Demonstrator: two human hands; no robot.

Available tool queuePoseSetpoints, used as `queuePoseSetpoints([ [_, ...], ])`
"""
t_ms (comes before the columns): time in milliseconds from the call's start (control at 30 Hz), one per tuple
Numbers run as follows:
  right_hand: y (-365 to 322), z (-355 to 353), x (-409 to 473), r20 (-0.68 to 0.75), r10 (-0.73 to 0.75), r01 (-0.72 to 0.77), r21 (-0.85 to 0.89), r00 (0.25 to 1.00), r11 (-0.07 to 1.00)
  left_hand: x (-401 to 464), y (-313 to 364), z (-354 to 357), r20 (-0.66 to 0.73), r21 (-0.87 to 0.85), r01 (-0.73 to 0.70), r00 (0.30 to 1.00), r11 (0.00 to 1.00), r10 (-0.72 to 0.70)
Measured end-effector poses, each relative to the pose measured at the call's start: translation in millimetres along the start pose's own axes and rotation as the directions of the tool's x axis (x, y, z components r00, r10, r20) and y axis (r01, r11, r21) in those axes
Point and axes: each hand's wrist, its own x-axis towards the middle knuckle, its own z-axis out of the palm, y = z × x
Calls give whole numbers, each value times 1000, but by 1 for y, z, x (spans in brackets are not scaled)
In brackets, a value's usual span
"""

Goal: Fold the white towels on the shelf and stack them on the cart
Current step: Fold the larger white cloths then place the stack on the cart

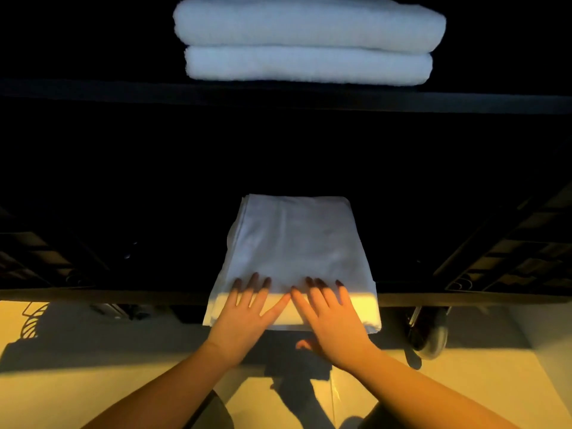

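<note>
A folded white towel [297, 243] lies flat on a dark lower surface, its near end hanging slightly past the front edge [123, 296]. My left hand [247, 317] and my right hand [332, 320] rest palm-down side by side on the towel's near end, fingers spread, gripping nothing. Above, on a dark shelf [93, 91], two thick folded white towels sit stacked, the upper towel [309, 23] on the lower towel [309, 66].
A black caster wheel [428, 332] shows at the lower right under the front edge. Dark gridded panels flank both sides [510, 261]. A wire object [31, 323] sits at the lower left. The floor below is pale and yellow-lit.
</note>
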Motion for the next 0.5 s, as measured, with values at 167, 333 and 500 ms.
queuePoseSetpoints([
  [167,-5,8,-10,-3,32,-32,-21,999,999,1,5,4,-14,49,72,997,996,-71],
  [333,-9,24,-27,19,-32,32,-1,999,999,3,5,1,-13,57,106,994,993,-106],
  [500,-1,20,-15,-63,41,-39,33,997,999,9,-4,0,-4,-4,106,994,994,-106],
])
